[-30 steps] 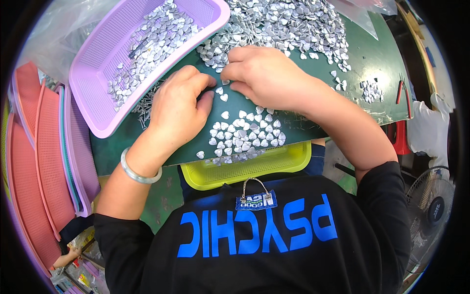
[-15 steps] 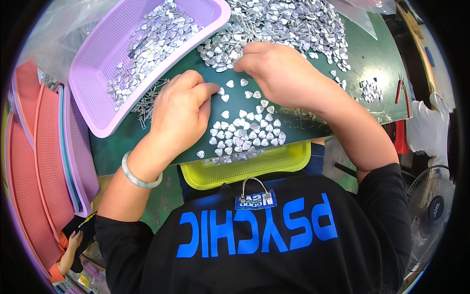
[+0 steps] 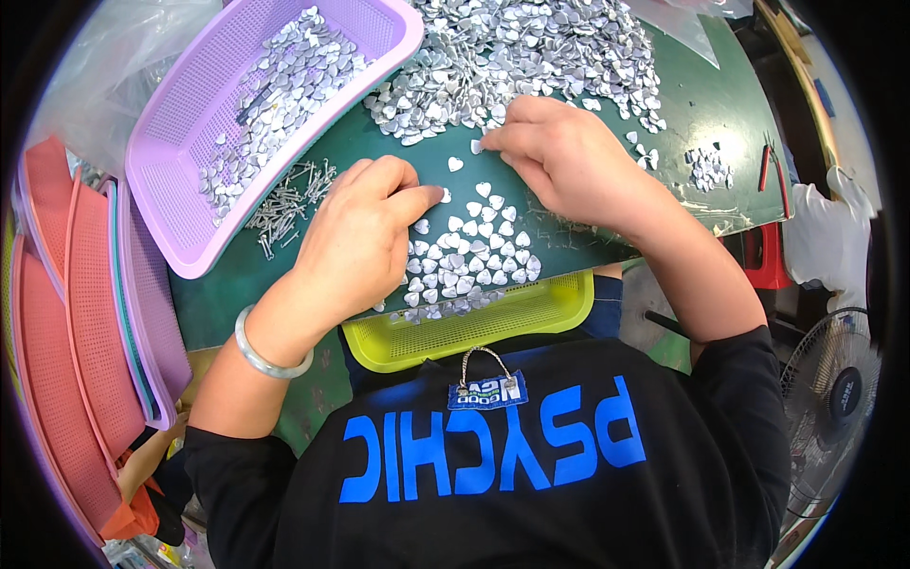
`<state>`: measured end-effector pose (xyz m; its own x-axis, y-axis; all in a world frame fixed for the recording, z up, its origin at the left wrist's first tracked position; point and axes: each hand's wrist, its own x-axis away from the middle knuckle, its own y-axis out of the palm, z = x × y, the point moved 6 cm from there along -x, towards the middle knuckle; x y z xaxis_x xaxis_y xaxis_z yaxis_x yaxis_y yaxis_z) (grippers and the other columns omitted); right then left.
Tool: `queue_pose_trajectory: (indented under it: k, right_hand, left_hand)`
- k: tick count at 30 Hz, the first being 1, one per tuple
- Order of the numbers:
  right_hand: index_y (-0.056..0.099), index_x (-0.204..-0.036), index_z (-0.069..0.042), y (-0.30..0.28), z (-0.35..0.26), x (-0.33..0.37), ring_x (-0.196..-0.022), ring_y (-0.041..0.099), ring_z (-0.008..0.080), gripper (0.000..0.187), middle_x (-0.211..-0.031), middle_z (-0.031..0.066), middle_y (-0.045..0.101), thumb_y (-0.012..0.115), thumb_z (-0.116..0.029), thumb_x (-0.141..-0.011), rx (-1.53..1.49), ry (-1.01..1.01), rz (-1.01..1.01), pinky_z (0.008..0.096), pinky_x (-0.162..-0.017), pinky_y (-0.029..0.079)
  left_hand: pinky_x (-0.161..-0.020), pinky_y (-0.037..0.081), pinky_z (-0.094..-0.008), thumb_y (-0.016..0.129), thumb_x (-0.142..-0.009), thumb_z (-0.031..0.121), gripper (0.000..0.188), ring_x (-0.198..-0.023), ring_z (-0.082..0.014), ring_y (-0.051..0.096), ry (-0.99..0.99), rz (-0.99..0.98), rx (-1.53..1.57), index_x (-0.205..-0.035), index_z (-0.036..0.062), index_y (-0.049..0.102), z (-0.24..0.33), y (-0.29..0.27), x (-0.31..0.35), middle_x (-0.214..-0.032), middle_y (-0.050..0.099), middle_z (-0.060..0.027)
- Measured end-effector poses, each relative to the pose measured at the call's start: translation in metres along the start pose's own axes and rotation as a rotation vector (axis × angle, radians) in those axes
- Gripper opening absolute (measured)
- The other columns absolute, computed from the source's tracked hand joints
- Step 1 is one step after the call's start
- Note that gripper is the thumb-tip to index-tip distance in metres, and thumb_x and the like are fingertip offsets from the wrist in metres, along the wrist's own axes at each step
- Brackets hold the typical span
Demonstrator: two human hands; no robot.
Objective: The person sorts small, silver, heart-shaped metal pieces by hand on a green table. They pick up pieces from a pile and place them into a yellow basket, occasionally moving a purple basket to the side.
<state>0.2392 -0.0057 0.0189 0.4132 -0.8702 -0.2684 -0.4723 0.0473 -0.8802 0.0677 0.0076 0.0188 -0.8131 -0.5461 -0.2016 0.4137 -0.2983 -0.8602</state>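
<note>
Small silver heart-shaped pieces lie on a green table. My left hand (image 3: 365, 223) is closed at thumb and forefinger, with one heart-shaped piece (image 3: 445, 195) at their tips. My right hand (image 3: 573, 161) bends its fingers together at the near edge of the big pile of hearts (image 3: 540, 62); a heart-shaped piece (image 3: 477, 147) shows at its fingertips. Between and below the hands spreads a looser group of hearts (image 3: 464, 261), reaching the table's near edge. A single heart (image 3: 455, 164) lies between the hands.
A purple basket (image 3: 156, 180) with more hearts stands at the far left, beside a heap of metal pins (image 3: 284, 204). A lime-green basket (image 3: 474, 341) sits under the table edge. Red-handled pliers (image 3: 781, 185) and a small heart group (image 3: 709, 169) lie right. Stacked baskets (image 3: 95, 322) stand left.
The view has shifted slightly. Both hands have moved a little to the right and nearer. The left fingertips now sit closer to the loose group, and more of the pins shows.
</note>
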Motion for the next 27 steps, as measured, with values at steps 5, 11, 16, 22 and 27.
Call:
queue_pose_trajectory:
  k: [5, 11, 16, 22, 27]
  right_hand:
    - [0.069, -0.095, -0.006, 0.006, 0.003, -0.009, -0.080, 0.060, 0.0280, 0.014, -0.083, 0.0075, 0.057, 0.064, -0.009, -0.081, 0.059, 0.003, 0.019, 0.0380, -0.068, 0.050]
    - [0.065, -0.082, -0.007, 0.012, 0.003, -0.013, -0.085, 0.061, 0.0303, 0.008, -0.082, 0.0085, 0.058, 0.060, -0.014, -0.083, 0.045, 0.010, -0.017, 0.0419, -0.072, 0.051]
    - [0.064, -0.080, -0.007, 0.008, 0.004, -0.010, -0.084, 0.061, 0.0304, 0.006, -0.082, 0.0090, 0.058, 0.061, -0.012, -0.081, -0.012, 0.023, 0.021, 0.0417, -0.071, 0.051]
    - [0.066, -0.083, -0.007, 0.013, 0.001, -0.009, -0.083, 0.062, 0.0305, 0.011, -0.084, 0.0088, 0.059, 0.060, -0.015, -0.084, 0.083, -0.035, -0.007, 0.0411, -0.071, 0.051]
    - [0.068, -0.089, -0.006, 0.012, 0.001, -0.002, -0.081, 0.061, 0.0308, 0.011, -0.083, 0.0090, 0.060, 0.060, -0.012, -0.084, -0.086, 0.025, -0.079, 0.0405, -0.070, 0.050]
  left_hand:
    - [-0.083, 0.045, -0.0385, 0.049, -0.071, -0.011, 0.044, -0.094, -0.0309, 0.055, 0.017, 0.124, -0.082, -0.110, 0.0007, 0.065, 0.007, 0.004, -0.009, -0.101, 0.057, -0.0131]
    - [-0.084, 0.044, -0.0382, 0.047, -0.070, -0.013, 0.046, -0.093, -0.0315, 0.053, 0.037, 0.031, -0.065, -0.111, 0.0000, 0.063, 0.003, 0.008, -0.012, -0.100, 0.056, -0.0136]
    - [-0.083, 0.044, -0.0375, 0.047, -0.071, -0.013, 0.042, -0.090, -0.0302, 0.053, -0.058, 0.136, -0.006, -0.106, -0.0001, 0.065, -0.005, 0.001, -0.009, -0.098, 0.056, -0.0128]
    - [-0.082, 0.045, -0.0379, 0.046, -0.072, -0.012, 0.040, -0.089, -0.0307, 0.054, -0.001, 0.040, -0.024, -0.104, -0.0008, 0.065, 0.001, 0.009, -0.010, -0.095, 0.057, -0.0123]
    - [-0.082, 0.046, -0.0382, 0.048, -0.072, -0.012, 0.039, -0.092, -0.0313, 0.055, -0.020, 0.059, 0.075, -0.105, -0.0012, 0.065, 0.000, 0.005, -0.006, -0.098, 0.057, -0.0131]
